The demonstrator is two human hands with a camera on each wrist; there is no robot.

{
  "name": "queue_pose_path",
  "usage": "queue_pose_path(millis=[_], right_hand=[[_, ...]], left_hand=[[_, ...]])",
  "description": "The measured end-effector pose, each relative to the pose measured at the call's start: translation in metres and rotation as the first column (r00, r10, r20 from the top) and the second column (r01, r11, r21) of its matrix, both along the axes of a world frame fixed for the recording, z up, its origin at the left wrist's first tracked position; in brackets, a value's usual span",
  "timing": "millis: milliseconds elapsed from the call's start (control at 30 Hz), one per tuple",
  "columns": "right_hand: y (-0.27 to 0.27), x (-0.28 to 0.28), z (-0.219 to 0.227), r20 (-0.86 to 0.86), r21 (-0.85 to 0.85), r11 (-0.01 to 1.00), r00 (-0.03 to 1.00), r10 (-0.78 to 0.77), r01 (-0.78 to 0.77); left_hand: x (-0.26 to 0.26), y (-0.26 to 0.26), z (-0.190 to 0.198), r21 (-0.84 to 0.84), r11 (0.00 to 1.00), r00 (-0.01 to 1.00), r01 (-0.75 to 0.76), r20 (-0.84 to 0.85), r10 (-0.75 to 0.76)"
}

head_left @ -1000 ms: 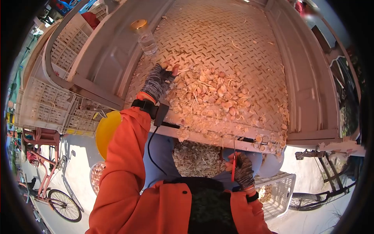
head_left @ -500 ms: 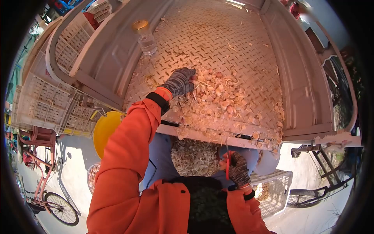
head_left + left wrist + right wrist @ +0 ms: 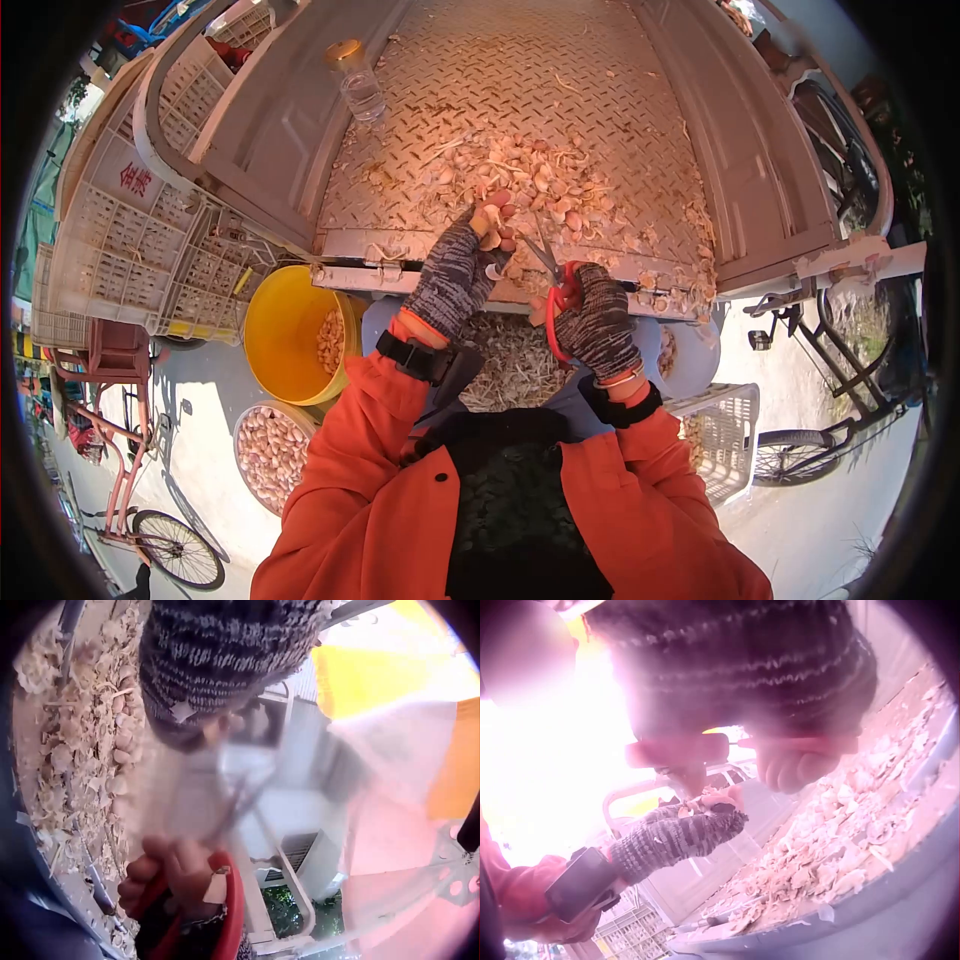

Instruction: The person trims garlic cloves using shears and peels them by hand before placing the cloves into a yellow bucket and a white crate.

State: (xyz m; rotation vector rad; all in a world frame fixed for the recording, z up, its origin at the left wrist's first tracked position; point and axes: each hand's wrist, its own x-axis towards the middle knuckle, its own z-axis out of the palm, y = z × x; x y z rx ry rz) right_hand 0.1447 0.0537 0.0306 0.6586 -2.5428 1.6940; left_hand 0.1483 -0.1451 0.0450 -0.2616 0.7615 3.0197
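My gloved left hand (image 3: 450, 275) holds a few pinkish garlic cloves (image 3: 496, 201) at its bare fingertips, over the near edge of the metal truck bed (image 3: 610, 60). Facing it from the right, my gloved right hand (image 3: 600, 325) grips red-handled scissors (image 3: 560, 300) through the loops. Their blades are spread and point toward the left hand's garlic. In the left wrist view the red scissor handle (image 3: 231, 915) shows sharply while the blades blur. Beyond both hands lies a pile of garlic (image 3: 530, 165) among papery skins and stems.
A lidded glass jar (image 3: 362, 95) stands at the bed's left wall. Down on the left are a yellow bucket (image 3: 265, 340) and a container of garlic cloves (image 3: 270, 455). A white crate (image 3: 738, 430) sits on the right. Skins (image 3: 510, 375) fill a spot below the bed edge.
My left hand has drawn back from the pile toward me with garlic in its fingers. My right hand has risen to meet it, and the scissors have opened.
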Motion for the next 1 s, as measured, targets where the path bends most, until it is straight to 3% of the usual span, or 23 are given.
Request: queue_pose_path(millis=[67,100,133,200,267,333,367,400,467,500,533,600,733,767,800,833,900,933,1000], right_hand=[[0.004,0.013,0.012,-0.181,0.262,0.962,0.983,-0.024,0.071],[0.005,0.019,0.015,-0.219,0.198,0.975,0.974,-0.052,0.097],[0.01,0.022,0.014,-0.221,0.197,0.974,0.973,-0.062,0.107],[0.021,0.029,0.007,-0.01,0.236,0.971,1.0,-0.021,0.023],[0.028,0.038,0.0,0.044,0.196,0.98,0.998,-0.042,0.033],[0.032,0.048,0.011,0.037,0.282,0.959,0.999,0.032,-0.041],[0.032,0.054,0.008,0.126,0.179,0.983,0.992,0.004,-0.026],[0.032,0.06,0.005,0.129,0.181,0.983,0.992,0.002,-0.025],[0.034,0.069,-0.004,0.029,0.162,0.987,0.999,-0.025,0.02],[0.037,0.072,-0.008,-0.083,0.303,0.953,0.996,0.013,0.012],[0.039,0.074,-0.009,-0.085,0.303,0.953,0.996,0.016,0.011],[0.04,0.078,-0.001,-0.045,0.323,0.946,0.999,-0.03,0.043],[0.052,0.078,-0.001,0.025,0.209,0.977,0.999,0.033,-0.038],[0.052,0.08,0.014,0.422,0.072,0.99,0.903,0.078,-0.119],[0.052,0.082,0.021,0.74,-0.088,0.987,0.654,0.157,-0.137],[0.052,0.086,0.018,0.746,-0.086,0.987,0.647,0.154,-0.136],[0.053,0.097,0.006,0.834,-0.458,0.882,0.396,0.384,0.11],[0.056,0.094,-0.003,0.834,-0.456,0.884,0.397,0.384,0.101],[0.063,0.086,-0.022,0.763,-0.442,0.887,0.576,0.293,0.134]], left_hand=[[0.014,0.01,0.003,-0.157,0.987,0.994,-0.016,-0.107,-0.001],[0.022,0.018,0.01,-0.298,0.954,0.999,-0.038,-0.002,0.039],[0.028,0.025,0.011,-0.299,0.954,1.0,-0.028,-0.004,0.029],[0.04,0.038,0.01,-0.595,0.801,0.994,-0.074,0.021,0.107],[0.05,0.046,0.004,-0.657,0.754,0.993,-0.022,0.074,0.094],[0.058,0.056,-0.011,-0.637,0.77,0.98,0.031,0.171,0.101],[0.066,0.064,0.0,-0.614,0.787,0.953,0.064,0.272,0.134],[0.07,0.071,-0.006,-0.613,0.787,0.952,0.068,0.275,0.132],[0.076,0.079,-0.014,-0.344,0.937,0.943,-0.065,0.286,0.171],[0.078,0.08,-0.005,-0.389,0.921,0.93,-0.031,0.327,0.17],[0.08,0.08,-0.01,-0.389,0.921,0.93,-0.034,0.325,0.172],[0.082,0.08,-0.017,-0.426,0.904,0.982,0.044,0.183,0.038],[0.09,0.082,-0.012,-0.442,0.896,0.981,0.029,0.187,0.061],[0.092,0.081,-0.01,-0.515,0.854,0.968,0.079,0.245,0.058],[0.093,0.08,-0.008,-0.58,0.804,0.951,0.133,0.303,0.062],[0.095,0.079,-0.008,-0.576,0.805,0.948,0.138,0.313,0.061],[0.097,0.079,-0.009,-0.361,0.918,0.938,0.167,0.344,-0.035],[0.095,0.075,-0.013,-0.358,0.92,0.94,0.159,0.34,-0.03],[0.092,0.057,-0.023,-0.01,0.992,0.933,0.128,0.341,-0.117]])
